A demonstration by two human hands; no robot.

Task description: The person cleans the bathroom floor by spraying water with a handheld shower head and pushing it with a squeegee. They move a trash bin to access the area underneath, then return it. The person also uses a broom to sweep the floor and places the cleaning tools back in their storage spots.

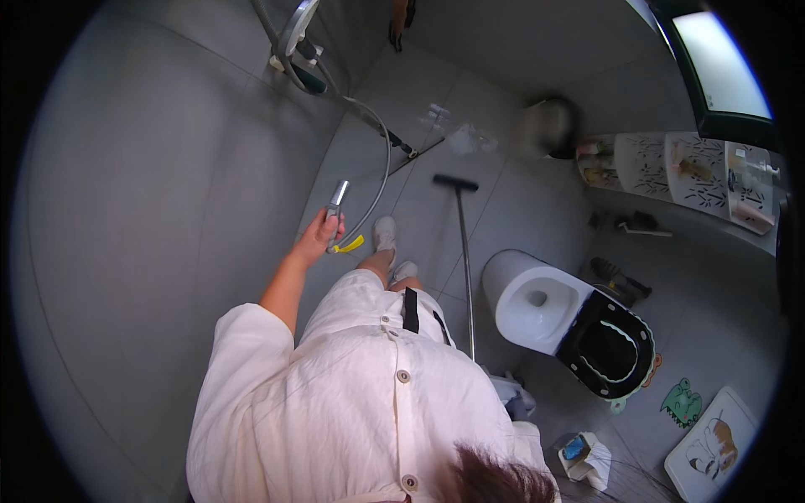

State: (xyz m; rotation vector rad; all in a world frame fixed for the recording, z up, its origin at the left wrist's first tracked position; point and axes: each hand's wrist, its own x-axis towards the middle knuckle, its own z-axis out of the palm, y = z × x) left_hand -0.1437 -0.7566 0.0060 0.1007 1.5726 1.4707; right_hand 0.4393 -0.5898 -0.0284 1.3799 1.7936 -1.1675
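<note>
My left hand [319,235] is closed around a metal handheld sprayer [340,193], its silver nozzle end pointing away from me. A grey flexible hose [386,160] curves from the sprayer toward the wall shower. A yellow tag [351,244] hangs at the hose end, just below my fingers. My right hand is out of view. At my right side, a floor brush [465,245] with a long metal handle rests its dark head [455,183] on the tiles. The lower end of its handle is hidden behind my shirt.
A white toilet [510,302] with its black seat and lid raised stands on the right. A shower head [298,26] and a floor squeegee [412,154] are by the left wall. A whitish wet patch [465,139] shows on the floor. A white shelf [641,165] holds bottles.
</note>
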